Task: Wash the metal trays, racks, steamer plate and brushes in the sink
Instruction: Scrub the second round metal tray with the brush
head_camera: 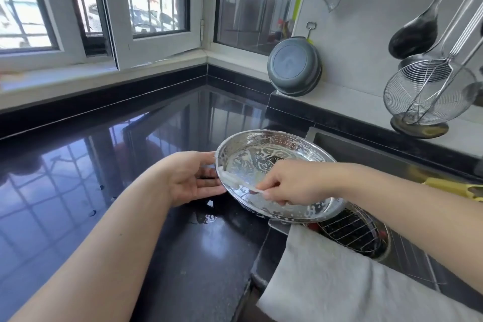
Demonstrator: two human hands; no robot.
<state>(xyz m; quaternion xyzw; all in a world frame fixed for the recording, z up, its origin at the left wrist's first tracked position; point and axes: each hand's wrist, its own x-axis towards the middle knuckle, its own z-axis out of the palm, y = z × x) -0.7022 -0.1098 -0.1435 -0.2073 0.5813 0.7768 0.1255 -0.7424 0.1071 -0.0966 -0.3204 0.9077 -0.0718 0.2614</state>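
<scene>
A round perforated metal steamer plate (261, 149), streaked with soap foam, is tilted over the left edge of the sink (366, 154). My left hand (193, 178) holds its left rim, thumb on top and fingers underneath. My right hand (292, 185) grips a whitish brush (235, 180) whose head lies against the plate's inner left rim. Below the plate, a round wire rack (350, 232) lies in the sink.
A glossy black counter (104, 191) spreads to the left. A white cloth (339, 280) hangs over the sink's front edge. A yellow tool (454, 187) sits at the sink's right. A grey pan (294, 66), ladle (415, 34) and wire skimmer (420, 94) hang on the wall.
</scene>
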